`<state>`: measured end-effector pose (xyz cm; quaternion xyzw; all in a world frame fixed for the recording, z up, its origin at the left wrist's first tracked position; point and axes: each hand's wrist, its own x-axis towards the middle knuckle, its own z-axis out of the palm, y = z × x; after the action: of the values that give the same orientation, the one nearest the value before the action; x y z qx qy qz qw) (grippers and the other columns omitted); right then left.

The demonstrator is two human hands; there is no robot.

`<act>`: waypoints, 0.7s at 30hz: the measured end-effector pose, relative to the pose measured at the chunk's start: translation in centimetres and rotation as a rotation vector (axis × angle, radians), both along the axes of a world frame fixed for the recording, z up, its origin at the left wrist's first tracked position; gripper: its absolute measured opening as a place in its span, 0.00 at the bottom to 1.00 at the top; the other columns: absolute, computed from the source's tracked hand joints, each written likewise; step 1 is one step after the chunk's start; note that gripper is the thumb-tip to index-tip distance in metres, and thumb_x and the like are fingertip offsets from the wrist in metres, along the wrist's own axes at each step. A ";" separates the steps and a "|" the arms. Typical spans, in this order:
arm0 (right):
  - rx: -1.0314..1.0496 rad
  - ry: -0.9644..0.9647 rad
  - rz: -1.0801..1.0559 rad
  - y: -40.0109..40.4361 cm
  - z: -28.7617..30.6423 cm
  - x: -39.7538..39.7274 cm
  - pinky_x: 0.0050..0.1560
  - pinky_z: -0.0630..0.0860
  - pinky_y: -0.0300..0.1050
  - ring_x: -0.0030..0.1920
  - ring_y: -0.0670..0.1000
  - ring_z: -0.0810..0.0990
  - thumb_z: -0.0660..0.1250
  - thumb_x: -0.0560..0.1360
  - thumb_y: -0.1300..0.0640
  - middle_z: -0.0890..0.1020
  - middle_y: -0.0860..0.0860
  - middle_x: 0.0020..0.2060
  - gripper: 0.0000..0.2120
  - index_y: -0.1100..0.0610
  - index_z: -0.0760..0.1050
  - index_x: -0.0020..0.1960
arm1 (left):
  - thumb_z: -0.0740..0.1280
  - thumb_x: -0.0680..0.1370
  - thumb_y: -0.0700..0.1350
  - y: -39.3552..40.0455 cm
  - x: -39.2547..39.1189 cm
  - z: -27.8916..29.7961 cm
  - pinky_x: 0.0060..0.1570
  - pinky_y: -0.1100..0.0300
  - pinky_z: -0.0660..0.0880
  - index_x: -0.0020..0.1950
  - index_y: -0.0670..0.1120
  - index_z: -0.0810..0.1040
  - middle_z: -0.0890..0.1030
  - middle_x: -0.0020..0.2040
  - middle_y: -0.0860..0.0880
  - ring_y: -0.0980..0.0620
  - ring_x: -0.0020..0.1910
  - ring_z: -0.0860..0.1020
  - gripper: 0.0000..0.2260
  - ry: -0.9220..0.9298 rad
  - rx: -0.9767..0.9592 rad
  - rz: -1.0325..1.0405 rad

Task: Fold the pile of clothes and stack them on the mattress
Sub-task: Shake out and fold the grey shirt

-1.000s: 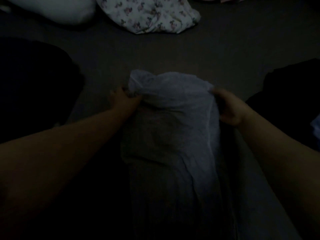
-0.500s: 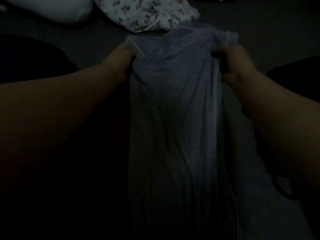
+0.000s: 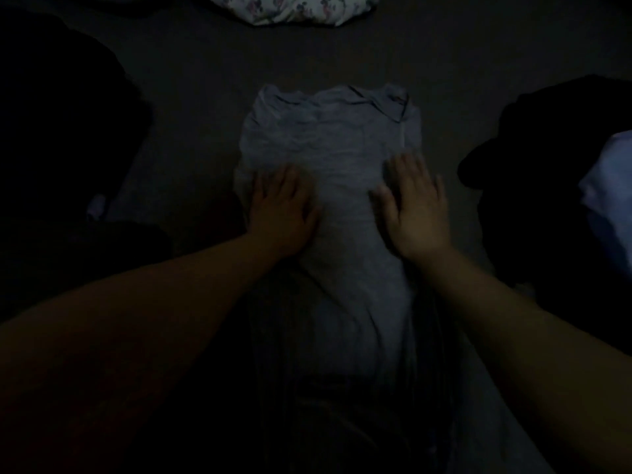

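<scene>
On a dim grey mattress [image 3: 212, 97], my left hand [image 3: 282, 208] and right hand [image 3: 415, 206] lie flat-fingered, gripping nothing, pressing a pale garment [image 3: 328, 138] whose long axis runs from frame centre toward me.

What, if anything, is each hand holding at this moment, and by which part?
Nothing is held. The left hand and right hand lie flat, fingers straight, pressing the middle of the pale grey cloth garment spread on the dark mattress.

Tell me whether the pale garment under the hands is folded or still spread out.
Spread out, not yet folded small: the pale garment lies as one long strip while the left hand and right hand press flat on it.
</scene>
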<state>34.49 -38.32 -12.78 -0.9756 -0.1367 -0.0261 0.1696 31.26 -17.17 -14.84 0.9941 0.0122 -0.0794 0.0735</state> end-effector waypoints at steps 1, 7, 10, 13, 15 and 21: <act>0.035 -0.006 -0.012 -0.4 0.3 -1.7 0.74 0.50 0.55 0.76 0.53 0.55 0.47 0.79 0.41 0.60 0.52 0.75 0.29 0.55 0.60 0.75 | 0.51 0.81 0.56 -0.4 -0.7 0.6 0.73 0.44 0.42 0.77 0.48 0.53 0.52 0.78 0.45 0.45 0.77 0.48 0.26 -0.016 -0.032 0.057; 0.109 0.311 0.056 -6.7 1.2 -16.4 0.73 0.58 0.50 0.74 0.49 0.59 0.58 0.73 0.34 0.59 0.53 0.75 0.40 0.56 0.54 0.77 | 0.50 0.77 0.60 -3.8 -16.6 2.3 0.71 0.43 0.53 0.75 0.44 0.60 0.58 0.75 0.38 0.39 0.75 0.56 0.31 0.005 -0.261 0.217; 0.246 0.397 -0.086 -8.9 3.7 -24.0 0.65 0.66 0.41 0.66 0.46 0.68 0.67 0.70 0.36 0.69 0.52 0.69 0.41 0.56 0.61 0.74 | 0.56 0.74 0.62 -6.6 -28.1 3.9 0.69 0.47 0.61 0.73 0.41 0.63 0.64 0.72 0.36 0.38 0.70 0.63 0.34 0.046 -0.514 0.516; 0.286 0.531 -0.261 -9.3 4.3 -32.0 0.59 0.68 0.40 0.61 0.50 0.72 0.67 0.67 0.34 0.74 0.53 0.61 0.37 0.56 0.68 0.68 | 0.56 0.72 0.68 -9.5 -37.0 5.1 0.68 0.48 0.65 0.71 0.42 0.67 0.69 0.68 0.41 0.43 0.67 0.68 0.37 0.246 -0.671 0.736; 0.385 0.686 -0.503 -8.3 4.6 -36.4 0.55 0.71 0.41 0.57 0.52 0.76 0.72 0.68 0.40 0.77 0.52 0.55 0.30 0.55 0.71 0.63 | 0.61 0.73 0.66 -10.5 -39.9 5.6 0.61 0.53 0.71 0.63 0.44 0.74 0.75 0.60 0.48 0.50 0.59 0.73 0.29 0.248 -0.767 0.760; 0.547 0.895 -0.738 -3.7 5.0 -44.1 0.47 0.71 0.40 0.50 0.49 0.77 0.73 0.71 0.52 0.79 0.49 0.48 0.20 0.56 0.72 0.59 | 0.71 0.74 0.50 -9.7 -40.5 5.6 0.56 0.62 0.72 0.61 0.44 0.77 0.80 0.57 0.49 0.53 0.57 0.77 0.18 0.514 -1.017 0.746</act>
<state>-9.59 -42.00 -7.78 -0.7965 0.3037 0.2931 0.4329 -9.21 -26.87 -9.23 0.7148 0.3322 -0.2783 0.5488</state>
